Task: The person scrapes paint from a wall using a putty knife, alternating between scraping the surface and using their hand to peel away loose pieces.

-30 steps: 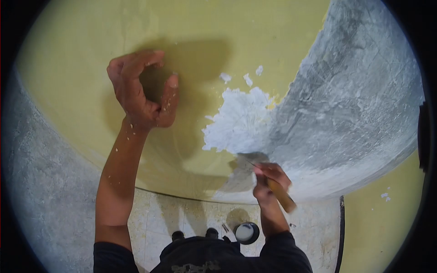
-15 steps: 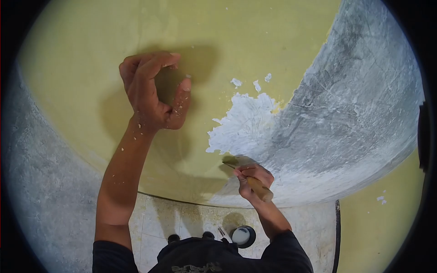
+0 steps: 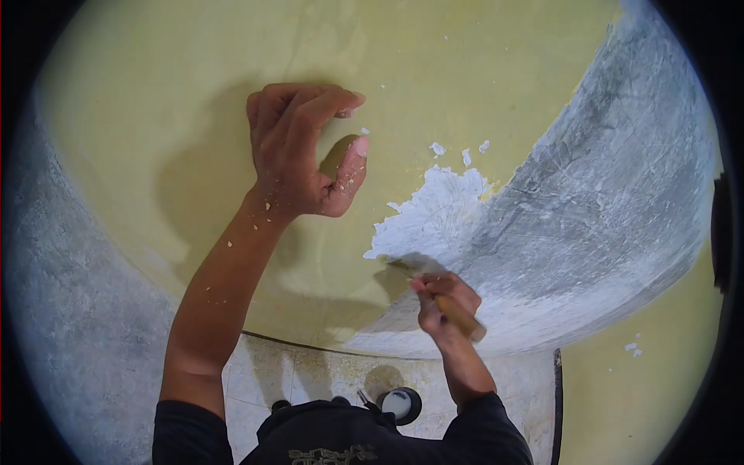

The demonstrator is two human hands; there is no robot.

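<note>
My right hand (image 3: 452, 304) is wrapped round the wooden handle of a scraper (image 3: 463, 319). Its thin blade points up and left, close to the lower edge of a white bared patch (image 3: 435, 208) in the yellow paint. My left hand (image 3: 308, 147) is raised in front of the yellow wall (image 3: 209, 101), fingers curved and thumb apart in a C shape, holding nothing. Pale flakes stick to the left thumb, wrist and forearm, and a small chip (image 3: 365, 131) shows by the thumb tip.
Scraped grey wall (image 3: 597, 170) spreads to the right of the patch. Below, a dark bucket (image 3: 401, 404) with whitish contents stands on the tiled floor (image 3: 325, 368), where yellowish crumbs are scattered. A dark object (image 3: 721, 232) juts in at the right edge.
The left hand has shifted right, toward the white patch, keeping its curved shape. My right hand has moved slightly right with the scraper, which looks blurred; the whole view has shifted a little.
</note>
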